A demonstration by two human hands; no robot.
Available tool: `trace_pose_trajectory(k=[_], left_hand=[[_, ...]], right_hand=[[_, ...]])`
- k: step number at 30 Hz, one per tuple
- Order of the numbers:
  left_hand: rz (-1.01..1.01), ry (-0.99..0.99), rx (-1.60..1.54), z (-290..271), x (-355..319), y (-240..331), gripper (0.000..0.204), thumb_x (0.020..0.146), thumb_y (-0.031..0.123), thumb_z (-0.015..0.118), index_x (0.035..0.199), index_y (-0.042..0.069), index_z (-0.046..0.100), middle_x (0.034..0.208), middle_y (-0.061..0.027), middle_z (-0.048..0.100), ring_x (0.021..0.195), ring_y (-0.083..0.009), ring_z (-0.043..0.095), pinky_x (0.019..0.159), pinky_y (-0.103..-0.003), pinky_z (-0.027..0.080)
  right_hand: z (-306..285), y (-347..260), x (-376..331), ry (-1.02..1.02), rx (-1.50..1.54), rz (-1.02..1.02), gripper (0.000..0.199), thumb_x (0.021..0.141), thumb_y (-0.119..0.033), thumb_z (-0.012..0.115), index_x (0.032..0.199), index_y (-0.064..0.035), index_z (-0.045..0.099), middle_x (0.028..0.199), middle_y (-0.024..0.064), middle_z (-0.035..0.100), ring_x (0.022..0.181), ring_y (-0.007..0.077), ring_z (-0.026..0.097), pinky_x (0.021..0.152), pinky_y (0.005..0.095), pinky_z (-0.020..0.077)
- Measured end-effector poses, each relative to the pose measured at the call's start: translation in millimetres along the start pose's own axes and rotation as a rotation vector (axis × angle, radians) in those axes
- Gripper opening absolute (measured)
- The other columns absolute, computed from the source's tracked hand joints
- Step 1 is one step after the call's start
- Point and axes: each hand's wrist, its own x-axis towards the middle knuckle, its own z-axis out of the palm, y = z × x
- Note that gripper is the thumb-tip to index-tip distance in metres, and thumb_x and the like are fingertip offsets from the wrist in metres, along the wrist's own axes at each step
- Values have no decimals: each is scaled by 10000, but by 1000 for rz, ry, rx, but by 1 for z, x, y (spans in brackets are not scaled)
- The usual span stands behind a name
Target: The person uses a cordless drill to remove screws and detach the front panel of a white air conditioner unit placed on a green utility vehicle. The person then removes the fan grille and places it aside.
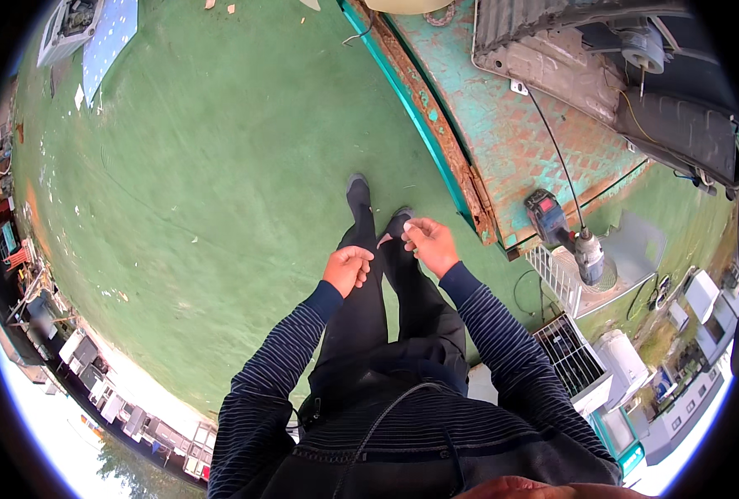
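My left hand (349, 269) is held in front of my body above my legs, its fingers curled inward. Close by on its right, my right hand (432, 244) is raised with thumb and fingers drawn together. Anything inside either hand is too small or hidden to make out. The hands are apart from each other and touch nothing else visible. To the right of them, a cordless impact driver (562, 235) with a dark battery is at the corner of a worn teal metal table (511, 141). A thin dark line (557, 145) runs from the driver toward the table's far side.
A large dark machine housing (569, 71) stands on the table. Below the table corner are a white unit with a round fan grille (604, 274) and a white slatted crate (571, 353). Green floor (220, 166) spreads left, with a blue spotted panel (107, 46) far left.
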Motion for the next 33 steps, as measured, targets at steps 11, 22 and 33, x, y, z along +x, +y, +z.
trace_pose_trajectory(k=[11,22,33], left_hand=[[468,530,601,-128,51,-104,230,731,-63,530,869,35,687,604,-111,574,493,-193,545,512,-288,441],[467,601,669,-178,52,-98,292,738,-74,409,869,13,655,620,-90,561,478,-154,477,483,-267,387],[279,372,-31,-126,58,-133,142,880,53,516,912,45,653,681,-28,588,550,-141,526,504,-270,425]], right_hand=[[48,174,402,167,-716,-185,229,827,-274,667,879,-59,728,886,140,727,847,300,696,799,408,541],[91,163,557,262,-1395,-344,289,787,-271,697,911,-10,686,938,198,704,901,373,677,810,466,542],[157,97,142,-256,-486,-353,250,779,-243,673,852,-6,644,776,164,672,714,335,656,681,412,517]])
